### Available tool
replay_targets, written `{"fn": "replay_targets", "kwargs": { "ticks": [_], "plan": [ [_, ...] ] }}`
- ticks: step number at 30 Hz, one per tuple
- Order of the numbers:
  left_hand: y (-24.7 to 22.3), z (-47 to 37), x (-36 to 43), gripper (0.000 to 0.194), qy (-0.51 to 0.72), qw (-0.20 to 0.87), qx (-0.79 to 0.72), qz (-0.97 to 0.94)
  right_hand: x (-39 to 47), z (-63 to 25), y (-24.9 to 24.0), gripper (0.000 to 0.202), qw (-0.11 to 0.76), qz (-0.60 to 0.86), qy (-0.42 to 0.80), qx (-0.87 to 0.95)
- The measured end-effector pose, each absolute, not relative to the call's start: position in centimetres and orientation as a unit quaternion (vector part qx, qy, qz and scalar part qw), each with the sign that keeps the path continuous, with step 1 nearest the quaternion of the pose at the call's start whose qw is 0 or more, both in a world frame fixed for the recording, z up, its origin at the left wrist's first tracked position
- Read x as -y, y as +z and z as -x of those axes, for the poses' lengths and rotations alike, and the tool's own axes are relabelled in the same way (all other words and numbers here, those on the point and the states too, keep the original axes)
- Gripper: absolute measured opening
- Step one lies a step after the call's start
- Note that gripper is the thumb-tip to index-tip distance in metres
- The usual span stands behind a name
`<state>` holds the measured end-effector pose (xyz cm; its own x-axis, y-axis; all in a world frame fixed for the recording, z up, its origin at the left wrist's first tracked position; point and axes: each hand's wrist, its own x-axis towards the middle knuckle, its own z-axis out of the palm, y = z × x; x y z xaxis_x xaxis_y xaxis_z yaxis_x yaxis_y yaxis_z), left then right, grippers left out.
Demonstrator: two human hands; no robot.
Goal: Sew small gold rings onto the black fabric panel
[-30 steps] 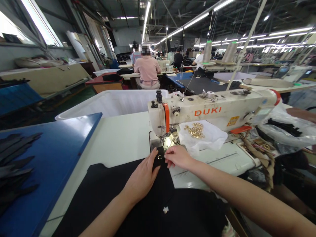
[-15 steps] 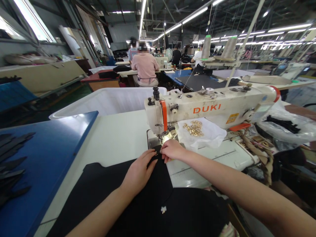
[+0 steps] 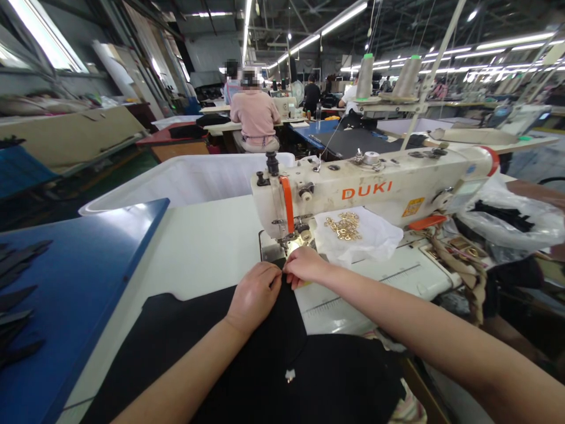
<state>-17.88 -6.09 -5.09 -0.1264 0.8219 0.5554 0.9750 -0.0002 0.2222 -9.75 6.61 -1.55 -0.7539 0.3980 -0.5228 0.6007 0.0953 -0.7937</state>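
Observation:
Black fabric (image 3: 207, 341) lies over the front of the white sewing table, its narrow end reaching the needle area of a sewing machine (image 3: 375, 188) marked DUKI. My left hand (image 3: 258, 291) rests on that narrow end with its fingers curled and pinched together. Close beside it, my right hand (image 3: 304, 268) pinches at the fabric's edge just in front of the presser foot. What sits between the fingertips is too small to make out. A small whitish piece with a metallic bit (image 3: 289, 375) lies on the fabric nearer to me.
Gold-coloured metal rings (image 3: 344, 226) lie on a white cloth (image 3: 375, 238) behind my right forearm. On the left, a blue table (image 3: 97, 282) holds black pieces. A white bin (image 3: 198, 176) stands behind the table. A person in pink (image 3: 255, 115) sits farther back.
My left hand's fingers, spread on the fabric before, have drawn together into a pinch beside the right hand. The view has shifted slightly; my right hand stays at the needle area.

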Motion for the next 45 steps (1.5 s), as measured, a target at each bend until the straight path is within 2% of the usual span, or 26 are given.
{"fn": "replay_targets", "kwargs": {
  "ticks": [19,27,31,33,39,45],
  "plan": [
    [-5.3,17.9,6.3,0.013,-0.325,0.096,0.707,0.621,-6.5,9.8,-1.1,0.022,0.095,-0.343,-0.568,-0.743],
    [-4.7,17.6,6.1,0.018,-0.265,0.112,0.708,0.645,-6.7,10.1,-1.6,0.022,0.104,-0.314,-0.507,-0.796],
    [-4.7,17.5,6.0,0.018,-0.246,0.113,0.713,0.647,-6.9,9.0,-2.0,0.014,0.033,-0.272,-0.407,-0.871],
    [-4.8,17.5,6.0,0.017,-0.244,0.109,0.714,0.647,-7.0,7.9,-2.3,0.015,-0.022,-0.244,-0.349,-0.905],
    [-4.9,17.6,6.1,0.016,-0.247,0.107,0.717,0.643,-7.1,5.4,-4.0,0.019,-0.115,-0.099,-0.204,-0.967],
    [-4.9,17.7,6.1,0.015,-0.257,0.103,0.712,0.645,-7.0,5.6,-4.9,0.022,-0.149,-0.047,-0.098,-0.983]
  ]
}}
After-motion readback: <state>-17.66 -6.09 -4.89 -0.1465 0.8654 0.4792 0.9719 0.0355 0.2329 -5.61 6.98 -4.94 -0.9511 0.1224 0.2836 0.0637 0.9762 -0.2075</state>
